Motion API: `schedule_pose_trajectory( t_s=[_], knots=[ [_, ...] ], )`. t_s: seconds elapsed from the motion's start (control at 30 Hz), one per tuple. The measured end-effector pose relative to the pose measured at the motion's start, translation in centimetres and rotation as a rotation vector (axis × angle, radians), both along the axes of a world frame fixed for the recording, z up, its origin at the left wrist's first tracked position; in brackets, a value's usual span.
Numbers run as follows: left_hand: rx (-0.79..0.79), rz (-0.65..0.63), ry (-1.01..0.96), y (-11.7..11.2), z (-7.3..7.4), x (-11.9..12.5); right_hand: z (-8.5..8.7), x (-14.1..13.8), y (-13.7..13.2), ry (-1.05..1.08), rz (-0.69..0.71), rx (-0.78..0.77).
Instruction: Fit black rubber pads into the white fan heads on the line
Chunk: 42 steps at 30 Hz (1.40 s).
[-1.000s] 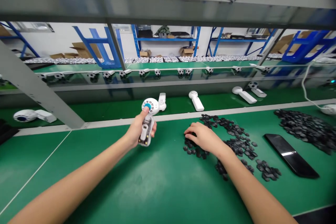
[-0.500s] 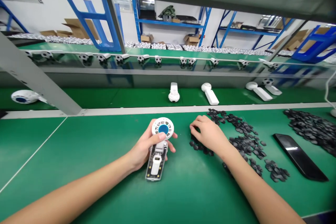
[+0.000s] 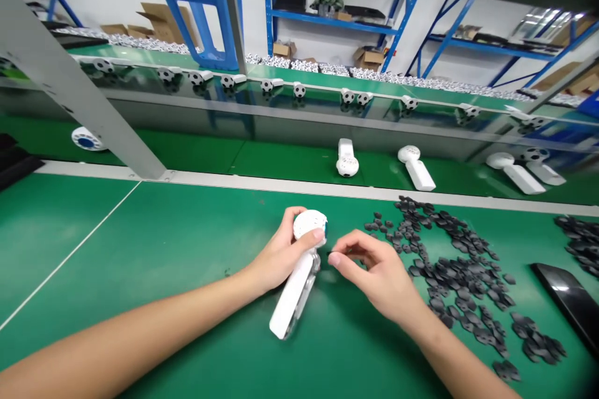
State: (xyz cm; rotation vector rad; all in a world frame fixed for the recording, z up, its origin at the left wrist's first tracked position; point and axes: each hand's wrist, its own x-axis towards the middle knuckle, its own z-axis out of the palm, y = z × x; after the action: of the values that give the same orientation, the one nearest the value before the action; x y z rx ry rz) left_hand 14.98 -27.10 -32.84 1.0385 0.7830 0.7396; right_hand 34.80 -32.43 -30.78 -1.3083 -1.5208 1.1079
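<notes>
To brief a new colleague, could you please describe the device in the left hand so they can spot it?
On the green bench, find the person's left hand. It holds a white device with a round head and long handle; its look-alikes lie beyond the grey rail.

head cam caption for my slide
Left hand grips white handheld device, right hand beside it, black parts on green bench

White handheld device (image 3: 294,299), black pieces (image 3: 461,280) — green bench mat (image 3: 140,230), blue shelf racks (image 3: 268,6)
</notes>
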Motion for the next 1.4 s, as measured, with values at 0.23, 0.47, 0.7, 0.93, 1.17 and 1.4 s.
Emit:
schedule_pose_trajectory(
  t_s=[0.23, 0.47, 0.7, 0.93, 1.17, 1.4],
  knots=[
    [0.068, -0.026, 0.101, 0.0, -0.3, -0.1, -0.9, -0.6, 0.2, -0.116, -0.039, 0.091],
    [0.177, -0.077, 0.216, -0.2, 0.1, -0.2, -0.4, 0.0, 0.0, -0.285, 0.028, 0.159],
    [0.391, -0.114, 0.351, -0.3, 0.6, 0.1, -0.6, 0.0, 0.1, -0.371, -0.045, 0.198],
    [0.386, -0.104, 0.344, -0.6, 0.5, 0.5, -1.0, 0.6, 0.1, -0.591, 0.04, 0.288],
    [0.362, -0.071, 0.319, -0.4, 0.1, 0.6, -0.3, 0.2, 0.7, -0.37, -0.063, 0.22],
    [0.164, -0.051, 0.213, 0.0, -0.2, 0.3, 0.4, 0.7, -0.1, -0.104, -0.094, 0.012]
  ],
)
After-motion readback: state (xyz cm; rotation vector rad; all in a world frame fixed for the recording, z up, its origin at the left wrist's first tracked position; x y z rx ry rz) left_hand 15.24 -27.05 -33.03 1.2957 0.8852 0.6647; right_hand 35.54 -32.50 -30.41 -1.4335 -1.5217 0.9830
